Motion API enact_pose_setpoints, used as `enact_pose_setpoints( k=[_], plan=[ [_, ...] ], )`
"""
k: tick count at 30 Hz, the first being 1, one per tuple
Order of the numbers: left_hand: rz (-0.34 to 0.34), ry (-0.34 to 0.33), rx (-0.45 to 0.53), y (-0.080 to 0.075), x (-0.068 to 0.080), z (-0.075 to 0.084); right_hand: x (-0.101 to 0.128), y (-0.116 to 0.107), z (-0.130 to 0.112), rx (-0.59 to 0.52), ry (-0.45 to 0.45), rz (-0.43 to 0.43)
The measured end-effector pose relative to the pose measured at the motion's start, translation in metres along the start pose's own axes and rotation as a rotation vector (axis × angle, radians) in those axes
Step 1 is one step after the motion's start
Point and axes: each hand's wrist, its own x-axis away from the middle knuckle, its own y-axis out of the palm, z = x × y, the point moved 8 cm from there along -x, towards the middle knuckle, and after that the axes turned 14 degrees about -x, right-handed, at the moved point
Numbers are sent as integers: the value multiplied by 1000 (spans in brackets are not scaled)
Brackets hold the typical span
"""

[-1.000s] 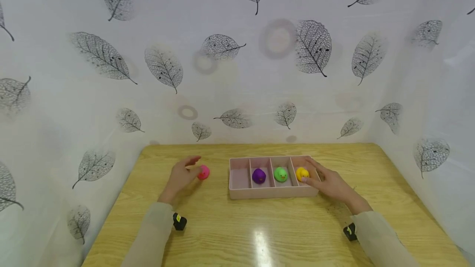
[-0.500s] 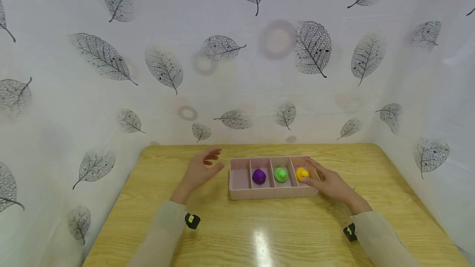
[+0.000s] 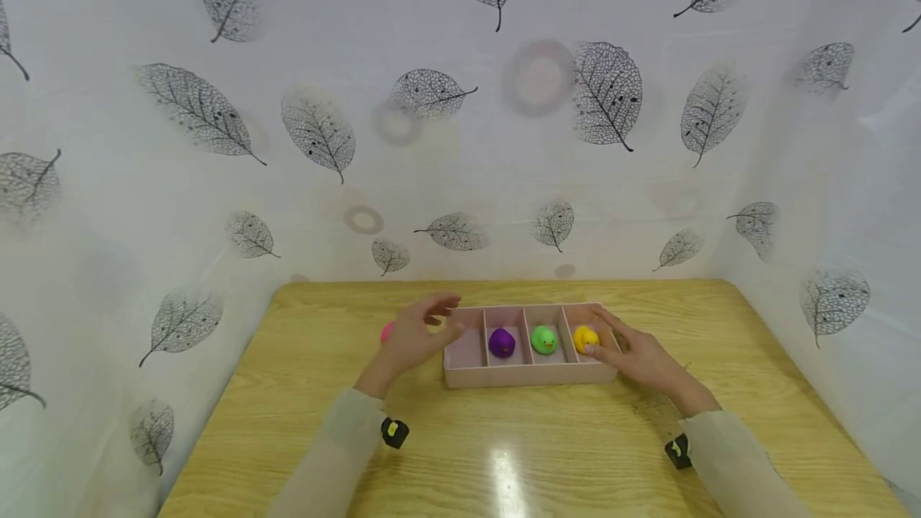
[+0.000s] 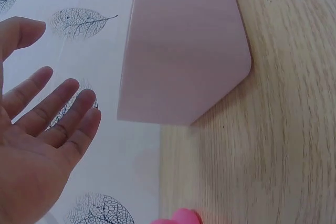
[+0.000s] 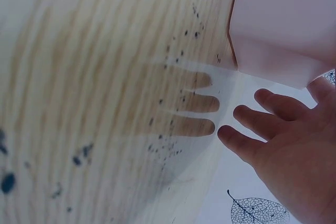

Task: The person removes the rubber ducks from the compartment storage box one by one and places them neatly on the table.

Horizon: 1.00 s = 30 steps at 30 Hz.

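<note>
While the left hand (image 3: 412, 340) is hovering wide, its fingers parted, just beside the left end of the pink divided tray (image 3: 529, 376), the right hand (image 3: 646, 361) is resting, fingers loosely extended, at the tray's right end (I cannot tell whether its thumb is touching the yellow duck (image 3: 584, 336)). From left to right, a purple duck (image 3: 501, 341), a green duck (image 3: 544, 339) and that yellow one are sitting in the second, third and fourth compartments, while a pink toy (image 3: 387, 332) is lying on the table (image 3: 532, 438) to the tray's left, partly hidden by the left hand.
</note>
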Motion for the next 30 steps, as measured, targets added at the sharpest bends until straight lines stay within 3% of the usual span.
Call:
enact_pose_setpoints(
  k=[5, 12, 20, 26, 30],
  plan=[
    [-36, -9, 13, 9, -3, 2, -1, 1, 2, -3, -9, -1],
    [-107, -71, 46, 29, -7, 2, -1, 1, 3, -5, -21, 0],
    [-143, -70, 77, 46, -11, 4, 0, 0, 2, -2, -16, 3],
    [-183, -60, 11, 59, -12, 2, -1, 0, 1, -1, -8, 2],
    [-181, -1, -67, 65, -15, 6, 0, 1, 1, -5, -12, -1]
  ],
)
